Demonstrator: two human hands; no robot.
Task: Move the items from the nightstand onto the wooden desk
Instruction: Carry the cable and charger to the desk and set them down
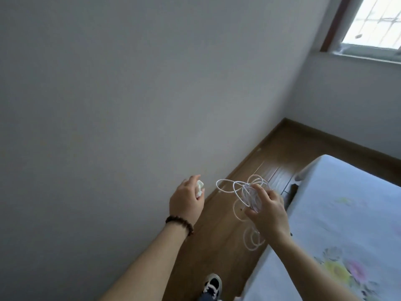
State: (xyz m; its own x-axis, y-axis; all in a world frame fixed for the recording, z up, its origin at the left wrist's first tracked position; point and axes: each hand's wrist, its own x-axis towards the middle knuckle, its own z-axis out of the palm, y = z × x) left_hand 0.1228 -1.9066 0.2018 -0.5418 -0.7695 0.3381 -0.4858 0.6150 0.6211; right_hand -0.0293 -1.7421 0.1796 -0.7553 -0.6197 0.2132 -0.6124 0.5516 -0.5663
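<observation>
My left hand (187, 199) holds a small white crumpled object (200, 187), perhaps a charger plug or tissue, with its fingers curled round it. My right hand (265, 210) grips a bundle of white cable (240, 187) whose loops stick out to the left and hang below the hand. Both hands are raised in front of me, above a strip of wooden floor. Neither the nightstand nor the wooden desk is in view.
A bare grey wall (108, 105) fills the left. A bed (336, 213) with a pale floral sheet lies at the right. Wooden floor (217, 246) runs between them. A window (377, 22) is at the top right. My shoe (213, 284) shows at the bottom.
</observation>
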